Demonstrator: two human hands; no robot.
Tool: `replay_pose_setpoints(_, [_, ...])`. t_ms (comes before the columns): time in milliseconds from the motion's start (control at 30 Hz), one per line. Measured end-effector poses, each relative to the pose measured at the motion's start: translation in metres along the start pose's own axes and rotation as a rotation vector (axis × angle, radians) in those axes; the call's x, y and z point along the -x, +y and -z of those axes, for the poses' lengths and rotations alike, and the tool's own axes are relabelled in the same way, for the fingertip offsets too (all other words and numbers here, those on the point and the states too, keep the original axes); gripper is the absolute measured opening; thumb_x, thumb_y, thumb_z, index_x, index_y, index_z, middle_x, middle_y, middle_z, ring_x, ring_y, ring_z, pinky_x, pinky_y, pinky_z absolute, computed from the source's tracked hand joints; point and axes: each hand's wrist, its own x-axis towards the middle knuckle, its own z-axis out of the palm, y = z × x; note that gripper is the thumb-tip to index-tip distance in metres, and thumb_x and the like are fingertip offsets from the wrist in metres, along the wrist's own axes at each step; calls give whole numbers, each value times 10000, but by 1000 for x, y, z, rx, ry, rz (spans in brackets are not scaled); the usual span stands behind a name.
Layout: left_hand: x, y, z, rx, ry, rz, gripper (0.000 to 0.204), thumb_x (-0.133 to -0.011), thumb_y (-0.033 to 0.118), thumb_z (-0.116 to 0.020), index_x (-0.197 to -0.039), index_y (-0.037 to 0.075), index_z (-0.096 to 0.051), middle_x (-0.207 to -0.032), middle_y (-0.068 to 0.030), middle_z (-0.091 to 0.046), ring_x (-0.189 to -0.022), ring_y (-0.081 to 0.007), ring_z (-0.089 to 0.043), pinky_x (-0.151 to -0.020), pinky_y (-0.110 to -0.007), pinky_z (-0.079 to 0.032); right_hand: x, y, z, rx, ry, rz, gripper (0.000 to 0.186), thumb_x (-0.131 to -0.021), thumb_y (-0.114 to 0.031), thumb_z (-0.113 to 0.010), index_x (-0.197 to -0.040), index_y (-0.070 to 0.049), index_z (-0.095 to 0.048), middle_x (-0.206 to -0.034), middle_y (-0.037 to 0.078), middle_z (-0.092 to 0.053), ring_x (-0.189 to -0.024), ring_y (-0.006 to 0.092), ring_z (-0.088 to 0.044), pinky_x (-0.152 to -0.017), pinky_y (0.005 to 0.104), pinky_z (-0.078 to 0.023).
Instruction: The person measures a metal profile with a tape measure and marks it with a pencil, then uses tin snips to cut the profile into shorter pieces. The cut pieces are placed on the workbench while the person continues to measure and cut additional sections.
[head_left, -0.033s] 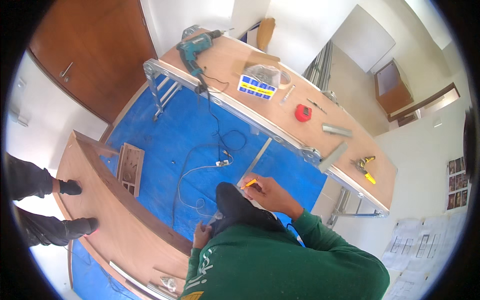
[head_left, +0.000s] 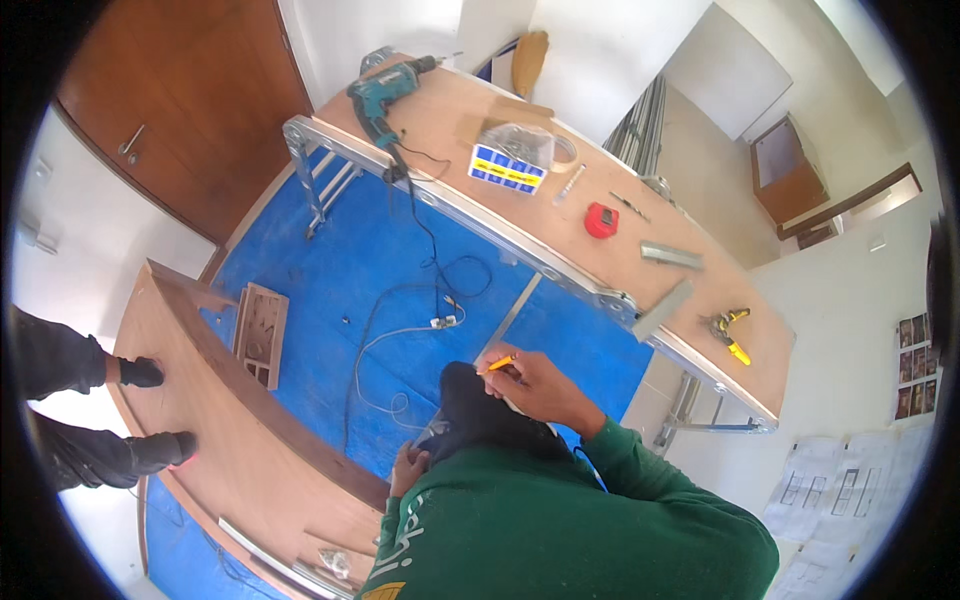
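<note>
In my right hand (head_left: pixel 540 388), a yellow pencil (head_left: pixel 497 363) is pinched between closed fingers, its tip pointing left over a long pale metal strip (head_left: pixel 519 308). The strip slants from below the workbench toward me and passes beside my dark-clad knee (head_left: pixel 462 395), which hides part of it. My left hand (head_left: pixel 408 467) is closed around the strip's near end, lower and to the left; my sleeve covers the wrist.
Ahead, a workbench (head_left: pixel 440 135) bears a teal drill (head_left: pixel 380 100), a box of screws (head_left: pixel 508 165), a red tape measure (head_left: pixel 601 220), metal offcuts (head_left: pixel 670 255) and yellow-handled snips (head_left: pixel 735 335). Cables (head_left: pixel 440 260) lie on the blue floor sheet. Another person's feet (head_left: pixel 160 447) stand on a curved wooden panel (head_left: pixel 240 440).
The workbench and its tools sit slightly farther left in the view. My knee has shifted a little to the right. Both hands keep their holds.
</note>
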Motion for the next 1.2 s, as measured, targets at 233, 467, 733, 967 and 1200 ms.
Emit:
replay_pose_setpoints(233, [2,123,-60,-113,-95,-127,614,-1092,361,-767,-1563,-6,-628,-1222,-171,-813,-1115,-292,-782,-979,-426,-617,32,6,106,-86,48,100,211,-1151,-213,-703,-1236,-20,-704,-1089,115,-767,-1004,207,-723,-947,377,-585])
replay_pose_setpoints(467, [0,437,-94,-31,330,-559,428,-1119,202,-750,-1495,5,-697,-1260,-161,-785,-1170,-269,-764,-1036,-409,-603,103,48,262,41,222,170,187,-1139,-135,-688,-1265,2,-706,-1168,151,-746,-1090,282,-727,-1008,382,-567])
replay_pose_setpoints(733, [1,621,-233,-532,106,-1078,484,-1017,142,-802,-1481,56,-697,-1394,-224,-717,-1305,-424,-690,-1124,-481,-562,108,140,401,925,567,43,391,-1035,-196,-789,-1389,-73,-679,-1447,143,-661,-1402,395,-601,-1094,600,-500])
replay_pose_setpoints(967, [15,622,-253,-577,69,-1117,527,-986,155,-832,-1488,68,-701,-1410,-238,-693,-1343,-444,-660,-1140,-510,-550,99,178,426,864,464,-37,403,-1011,-219,-804,-1388,-134,-693,-1431,121,-646,-1412,380,-592,-1107,635,-488])
replay_pose_setpoints(1200, [35,534,-263,-397,116,-1059,483,-994,192,-850,-1441,59,-726,-1372,-199,-706,-1268,-428,-675,-1103,-516,-553,102,182,430,884,444,-44,372,-1018,-225,-805,-1353,-107,-694,-1421,142,-644,-1382,398,-608,-1069,628,-535])
